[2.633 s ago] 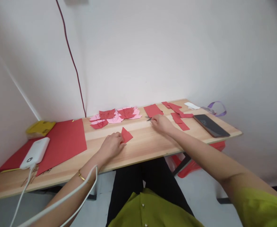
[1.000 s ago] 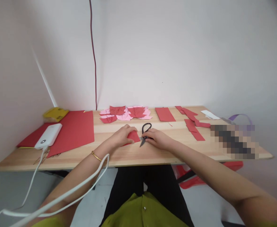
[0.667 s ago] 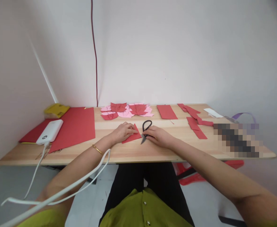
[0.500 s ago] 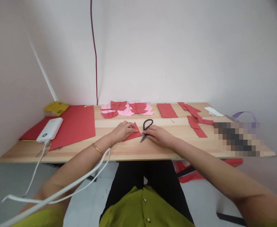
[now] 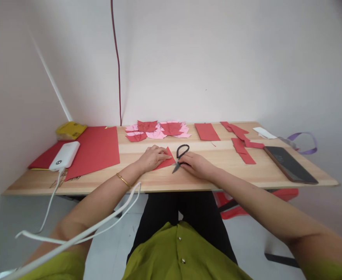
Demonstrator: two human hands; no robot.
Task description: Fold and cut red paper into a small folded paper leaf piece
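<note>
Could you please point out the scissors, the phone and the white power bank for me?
Scissors [image 5: 176, 167]: head view, on the lower blade.
Phone [image 5: 290, 165]: head view, middle of the dark screen.
White power bank [image 5: 66, 153]: head view, middle of the upper face.

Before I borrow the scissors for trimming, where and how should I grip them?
Probably pinch the black loop from the far side: its top is clear of the right hand, which partly covers the other handle; the blade points toward the table's near edge.

A wooden table [image 5: 171, 182] adjoins the pale wall [image 5: 232, 62] above grey floor [image 5: 109, 245].
</note>
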